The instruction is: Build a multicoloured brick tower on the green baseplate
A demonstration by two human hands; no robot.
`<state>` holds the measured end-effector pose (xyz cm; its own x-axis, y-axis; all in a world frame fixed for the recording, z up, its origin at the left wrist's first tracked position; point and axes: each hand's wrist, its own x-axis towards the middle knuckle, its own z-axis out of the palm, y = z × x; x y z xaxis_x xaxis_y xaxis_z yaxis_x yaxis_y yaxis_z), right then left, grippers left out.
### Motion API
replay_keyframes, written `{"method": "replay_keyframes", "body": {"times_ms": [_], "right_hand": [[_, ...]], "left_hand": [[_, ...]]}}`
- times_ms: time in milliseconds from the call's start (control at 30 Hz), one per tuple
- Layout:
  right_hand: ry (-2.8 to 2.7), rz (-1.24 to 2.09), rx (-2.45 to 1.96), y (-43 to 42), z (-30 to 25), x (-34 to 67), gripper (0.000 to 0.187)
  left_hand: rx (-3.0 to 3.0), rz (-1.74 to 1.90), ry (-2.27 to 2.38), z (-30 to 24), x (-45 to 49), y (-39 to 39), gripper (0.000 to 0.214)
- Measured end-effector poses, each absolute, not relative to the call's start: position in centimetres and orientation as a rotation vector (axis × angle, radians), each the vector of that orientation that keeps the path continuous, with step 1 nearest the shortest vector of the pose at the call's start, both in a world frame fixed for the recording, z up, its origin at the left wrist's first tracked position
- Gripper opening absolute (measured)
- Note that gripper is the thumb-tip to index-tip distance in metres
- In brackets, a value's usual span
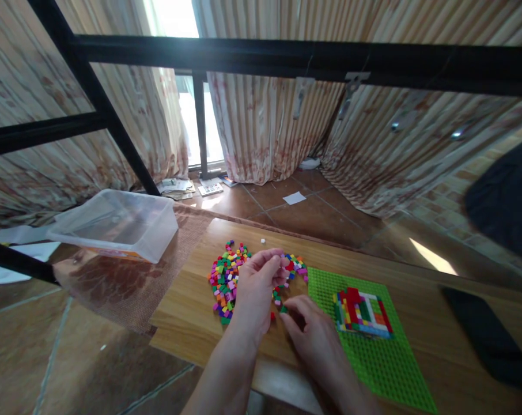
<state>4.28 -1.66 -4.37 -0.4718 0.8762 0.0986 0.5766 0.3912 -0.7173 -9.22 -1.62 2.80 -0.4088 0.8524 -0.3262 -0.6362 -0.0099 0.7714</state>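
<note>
My left hand [261, 279] is over the pile of small colourful toy bricks [227, 279], thumb and fingertips brought together; what they hold, if anything, is too small to make out. To its right, low over the wooden table, my right hand [313, 328] has thumb and forefinger closed at a small green toy brick [283, 309]. More loose bricks [293, 265] lie beyond my hands. Right of these is a green studded baseplate [399, 363], bearing a low block built of red, white, yellow, green and blue bricks [364, 314].
A dark flat phone-like object [490, 334] lies at the right of the wooden table [183, 305]. One white brick [263, 241] sits near the far edge. A translucent plastic bin [118, 225] stands left, beyond the table. Black metal bars [252, 55] cross in front of curtains.
</note>
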Motion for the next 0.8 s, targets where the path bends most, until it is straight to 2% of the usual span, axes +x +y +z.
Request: {"method": "replay_keyframes", "body": {"times_ms": [167,500,633,800], "right_hand": [[-1.743,1.154,-1.168,-1.3,-2.5,5.7,0.012],[-1.108,1.33,-1.068,1.3,-0.2,10.7,0.022],[-1.07,1.148,-1.191,2.6,-0.3,13.8,0.024],[-1.388,0.772,-1.258,3.3,-0.7,15.2,0.02]], "left_hand": [[0.359,1.604,1.143,2.8,-8.7,-1.6,0.028],[0.704,1.377,1.278,1.6,-5.1,-0.8,0.024],[0.871,1.292,1.37,0.6,-3.8,-0.7,0.026],[1.061,1.21,1.47,-0.1,-2.6,-0.6,0.027]]}}
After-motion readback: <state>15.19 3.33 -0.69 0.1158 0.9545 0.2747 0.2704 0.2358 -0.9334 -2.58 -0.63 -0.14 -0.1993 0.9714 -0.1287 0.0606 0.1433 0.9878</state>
